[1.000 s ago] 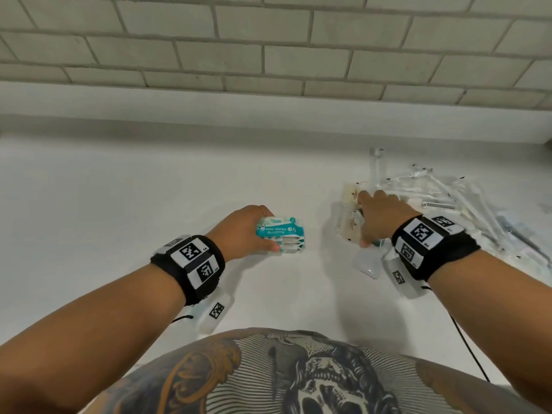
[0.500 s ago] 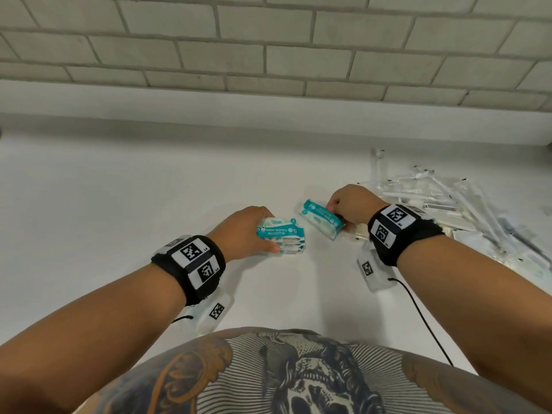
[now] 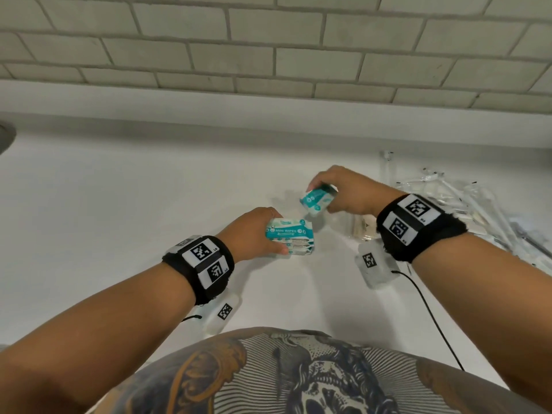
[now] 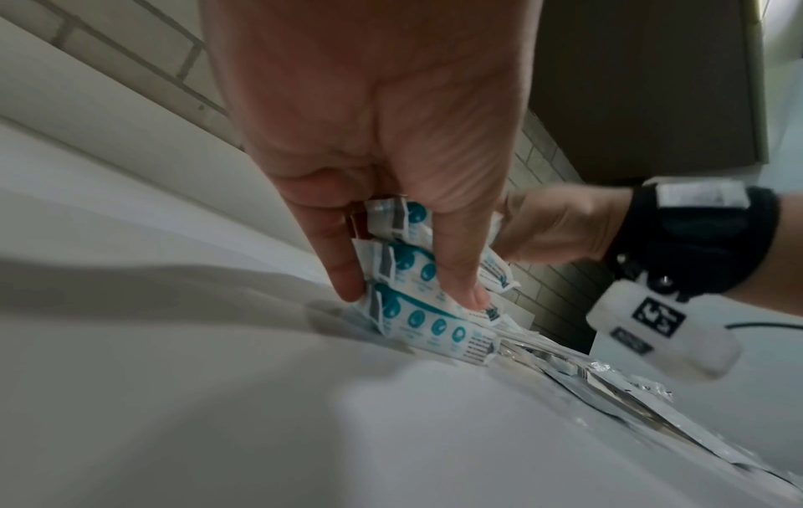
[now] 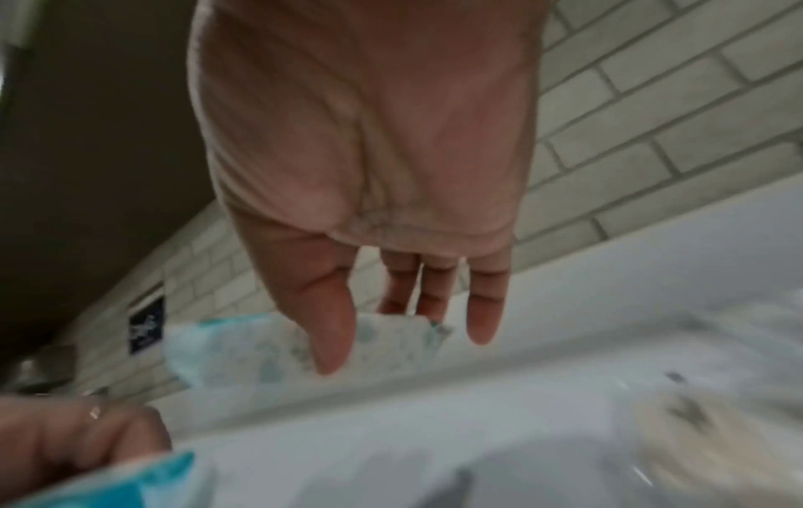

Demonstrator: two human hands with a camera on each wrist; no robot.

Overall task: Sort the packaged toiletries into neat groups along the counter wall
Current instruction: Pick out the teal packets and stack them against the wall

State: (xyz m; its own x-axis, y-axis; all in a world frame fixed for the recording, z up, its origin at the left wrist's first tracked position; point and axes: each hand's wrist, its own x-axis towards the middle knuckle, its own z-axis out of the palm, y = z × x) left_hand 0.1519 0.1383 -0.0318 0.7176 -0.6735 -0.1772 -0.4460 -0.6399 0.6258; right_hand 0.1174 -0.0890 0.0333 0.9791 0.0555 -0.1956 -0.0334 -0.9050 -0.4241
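A small stack of teal-and-white mini wipes packs (image 3: 291, 237) stands on the white counter (image 3: 119, 219) in front of me. My left hand (image 3: 254, 234) grips the stack from its left side, thumb and fingers curled round it (image 4: 404, 271). My right hand (image 3: 343, 192) holds one more wipes pack (image 3: 316, 198) in the air, just above and behind the stack; thumb and fingers pinch it (image 5: 347, 343). The right wrist view is blurred.
A loose pile of clear-wrapped toiletries (image 3: 466, 210), among them toothbrushes and small sachets, lies at the right of the counter near the wall. The grey brick wall (image 3: 268, 55) runs along the back. A dark round edge (image 3: 6, 135) shows at far left.
My right hand took a wipes pack out of the pile at the right and carried it left and up, to just above the stack. The left hand stayed on the stack.
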